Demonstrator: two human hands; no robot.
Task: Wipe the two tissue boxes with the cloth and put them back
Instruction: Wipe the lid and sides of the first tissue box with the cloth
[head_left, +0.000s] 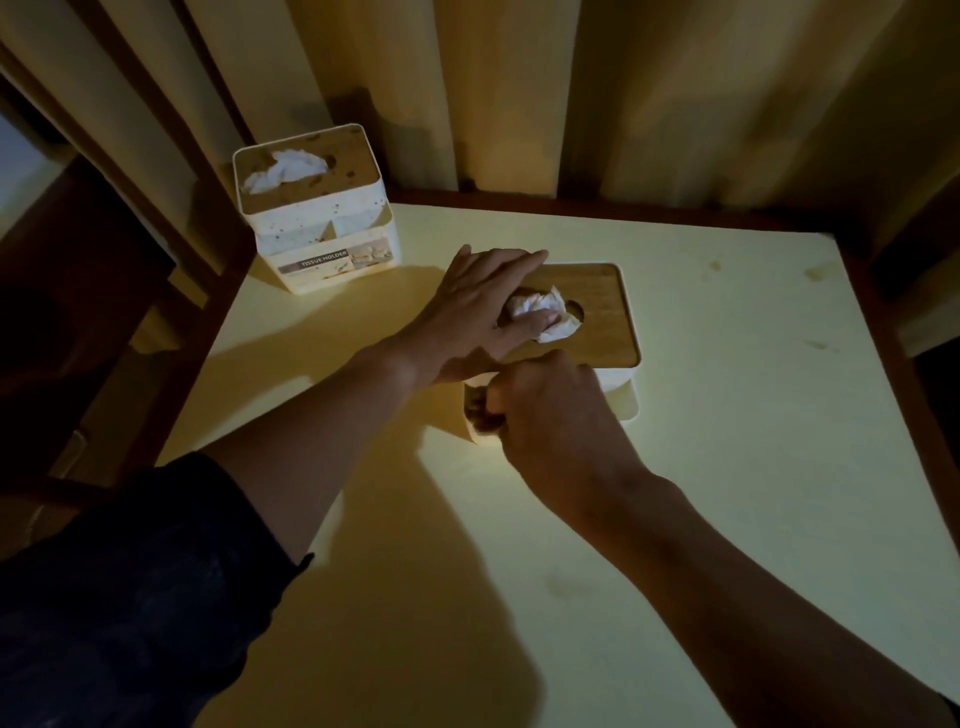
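Dim room, cream table (701, 467) with dark wood edging, set against curtains (675, 104). Near tissue box (597, 322) is sitting mid-table, white body, wooden lid, a tuft of white tissue (545, 314) sticking up through the lid slot. Left hand (478, 312) is lying flat over the lid's left part, fingers straight and spread, thumb touching the tissue; judged to be pinning the box so it is not sliding under the wiping. Right hand (550, 410) is working low at the box's near-left corner, fingers curled round a small dark bunched cloth (480, 413) and pressing it to the side wall; only a scrap of the cloth is showing. So the side of this box looks to be the step in hand. Far tissue box (317, 218) is standing taller at the table's back-left corner, well apart from both hands, speckled with brown spots, apparently awaiting its wipe. Its front label is reading "TISSUE HOLDER"; smaller print there is too dim to read.
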